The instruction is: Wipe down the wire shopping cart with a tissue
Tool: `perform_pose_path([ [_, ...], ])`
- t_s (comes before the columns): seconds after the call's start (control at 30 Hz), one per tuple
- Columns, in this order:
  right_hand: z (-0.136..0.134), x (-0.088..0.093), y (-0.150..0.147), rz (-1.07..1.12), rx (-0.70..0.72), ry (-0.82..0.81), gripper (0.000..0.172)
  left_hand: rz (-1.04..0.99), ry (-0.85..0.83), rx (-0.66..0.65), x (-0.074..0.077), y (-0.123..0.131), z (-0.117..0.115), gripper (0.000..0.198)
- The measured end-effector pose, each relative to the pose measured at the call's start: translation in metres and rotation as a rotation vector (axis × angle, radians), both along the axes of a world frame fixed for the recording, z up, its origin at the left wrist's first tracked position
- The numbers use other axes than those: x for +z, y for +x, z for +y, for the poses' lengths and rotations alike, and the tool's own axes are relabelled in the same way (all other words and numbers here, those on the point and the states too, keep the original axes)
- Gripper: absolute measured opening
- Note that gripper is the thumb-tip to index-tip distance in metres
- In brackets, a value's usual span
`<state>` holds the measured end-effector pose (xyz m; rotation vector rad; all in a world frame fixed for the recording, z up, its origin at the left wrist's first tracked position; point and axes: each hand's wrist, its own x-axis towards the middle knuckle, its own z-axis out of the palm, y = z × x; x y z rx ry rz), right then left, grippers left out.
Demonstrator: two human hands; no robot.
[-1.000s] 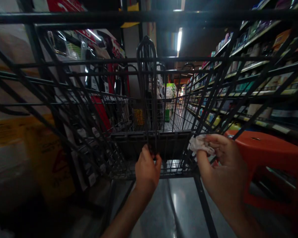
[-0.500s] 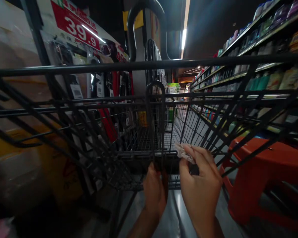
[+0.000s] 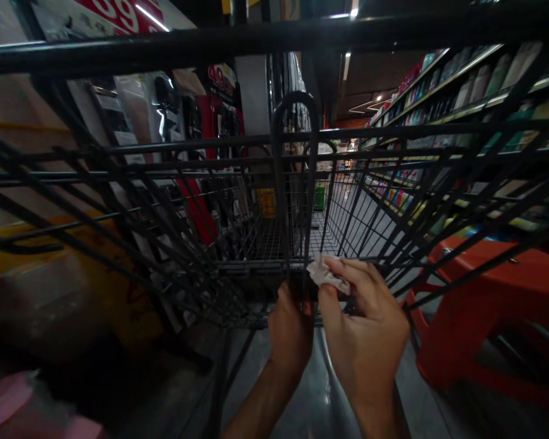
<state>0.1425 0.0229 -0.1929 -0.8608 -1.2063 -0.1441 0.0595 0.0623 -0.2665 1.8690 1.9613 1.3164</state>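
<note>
A black wire shopping cart (image 3: 274,143) fills the view, with a tall narrow wire loop (image 3: 314,183) standing in its middle. My left hand (image 3: 291,332) is closed around the lower end of this loop; some of its fingers are hidden behind the thumb side. Just right of it, my right hand (image 3: 366,323) pinches a crumpled white tissue (image 3: 326,277) between thumb and fingers. The tissue's left edge is close to the loop's right leg; whether they touch I cannot tell.
An orange plastic stool (image 3: 476,305) stands to the right, below shelves (image 3: 466,85) of bottles. Packaged goods hang on the left under a red price sign (image 3: 119,15). Something pink (image 3: 9,402) lies at the lower left. Grey floor (image 3: 315,390) shows below my hands.
The tissue in my right hand has moved left and slightly up, nearer the loop. The cart's upper rail and the loop's top sit differently as the view shifts. My left hand keeps its hold.
</note>
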Motion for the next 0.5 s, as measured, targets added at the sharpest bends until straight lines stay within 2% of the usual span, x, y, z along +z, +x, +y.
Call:
perform_pose_path([
  [0.23,0.014,-0.001,0.015,0.069,0.001,0.043,0.024,0.032,-0.006,0.028,-0.002,0.006,0.010,0.028],
  [0.37,0.022,0.003,0.007,-0.003,-0.029,0.068,0.027,0.072,0.033,0.019,-0.004,0.007,0.016,0.030],
  [0.5,0.026,-0.003,-0.004,-0.097,0.040,0.054,0.036,0.120,0.099,0.003,-0.010,0.004,0.023,0.029],
])
